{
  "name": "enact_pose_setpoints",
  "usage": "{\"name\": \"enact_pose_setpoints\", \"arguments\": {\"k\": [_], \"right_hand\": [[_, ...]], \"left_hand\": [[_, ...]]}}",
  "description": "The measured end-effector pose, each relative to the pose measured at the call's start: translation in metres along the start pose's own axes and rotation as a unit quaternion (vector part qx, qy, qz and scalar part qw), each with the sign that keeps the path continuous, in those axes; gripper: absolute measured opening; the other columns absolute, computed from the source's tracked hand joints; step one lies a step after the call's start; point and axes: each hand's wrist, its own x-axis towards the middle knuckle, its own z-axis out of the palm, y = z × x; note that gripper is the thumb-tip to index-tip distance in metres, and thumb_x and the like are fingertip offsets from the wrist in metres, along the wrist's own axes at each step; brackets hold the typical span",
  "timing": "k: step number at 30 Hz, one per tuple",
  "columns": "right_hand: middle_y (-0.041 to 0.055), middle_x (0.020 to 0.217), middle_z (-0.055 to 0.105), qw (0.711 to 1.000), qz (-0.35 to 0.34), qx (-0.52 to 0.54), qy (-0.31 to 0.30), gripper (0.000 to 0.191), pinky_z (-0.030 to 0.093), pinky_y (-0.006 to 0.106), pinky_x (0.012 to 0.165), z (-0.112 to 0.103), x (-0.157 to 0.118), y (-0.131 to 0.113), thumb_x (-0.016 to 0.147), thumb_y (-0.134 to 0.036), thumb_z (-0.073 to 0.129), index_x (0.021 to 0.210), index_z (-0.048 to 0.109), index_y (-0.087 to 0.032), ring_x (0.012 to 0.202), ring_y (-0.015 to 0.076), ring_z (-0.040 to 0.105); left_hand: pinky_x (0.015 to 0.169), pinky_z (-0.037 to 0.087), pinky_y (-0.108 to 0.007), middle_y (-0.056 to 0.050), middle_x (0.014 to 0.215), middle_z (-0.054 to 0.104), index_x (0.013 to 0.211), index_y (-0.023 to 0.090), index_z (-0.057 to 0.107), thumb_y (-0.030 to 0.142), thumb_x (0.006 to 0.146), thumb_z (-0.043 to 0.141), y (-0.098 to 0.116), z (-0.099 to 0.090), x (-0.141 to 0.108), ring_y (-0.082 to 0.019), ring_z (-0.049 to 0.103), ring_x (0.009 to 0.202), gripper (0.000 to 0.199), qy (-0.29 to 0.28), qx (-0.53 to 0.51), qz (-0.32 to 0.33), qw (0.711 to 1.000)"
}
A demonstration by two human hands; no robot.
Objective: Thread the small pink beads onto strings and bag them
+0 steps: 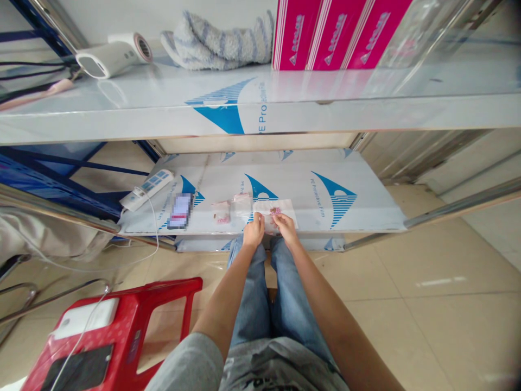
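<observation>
Over the front edge of the film-covered lower shelf (378, 209), my left hand (254, 230) and my right hand (287, 228) are close together, fingers pinched. Between them a small clear plastic bag (270, 225) is gripped, its outline hard to make out. Small pink pieces (275, 210) show at my right fingertips; whether they are inside the bag I cannot tell. Behind the hands lies a white sheet (288, 207). Left of it are a clear bag (243, 201) and another small bag with pink bits (222, 212).
A phone (180, 210) and a power strip (148, 189) with a trailing white cable lie at the shelf's left. The upper shelf (154, 122) overhangs, bearing a hair dryer (112, 56), a striped fluffy cloth (223, 43) and pink boxes (329, 38). A red stool (134, 320) stands lower left.
</observation>
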Motion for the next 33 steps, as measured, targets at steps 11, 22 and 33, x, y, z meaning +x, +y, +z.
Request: {"name": "enact_pose_setpoints", "arguments": {"k": [11,22,33], "right_hand": [[-0.0026,0.052,0.054,0.999,0.015,0.001,-0.039,0.033,0.030,0.022,0.043,0.001,0.005,0.007,0.060,-0.049,0.064,0.070,0.060,-0.018,0.045,0.0097,0.043],[0.0001,0.063,0.060,0.999,-0.005,0.004,-0.043,0.027,0.038,0.024,0.051,0.005,0.004,0.008,0.062,-0.041,0.063,0.076,0.062,-0.018,0.058,0.0138,0.053],[-0.0002,0.065,0.060,0.998,-0.023,-0.001,-0.050,0.022,0.040,0.024,0.055,0.004,0.008,0.015,0.066,-0.039,0.060,0.073,0.060,-0.018,0.059,0.0131,0.053]], "left_hand": [[0.070,0.047,-0.027,-0.010,0.077,0.066,0.110,0.017,0.047,0.038,0.093,0.022,-0.001,0.001,-0.001,-0.019,0.064,0.075,0.037,-0.007,0.011,-0.007,1.000],[0.066,0.044,-0.026,-0.009,0.077,0.066,0.103,0.018,0.048,0.035,0.094,0.022,0.000,0.001,-0.001,-0.019,0.065,0.074,0.032,0.005,0.050,0.021,0.999],[0.065,0.043,-0.025,-0.007,0.079,0.067,0.105,0.020,0.048,0.037,0.093,0.025,0.000,0.000,-0.002,-0.018,0.065,0.076,0.031,-0.001,0.048,0.032,0.998]]}}
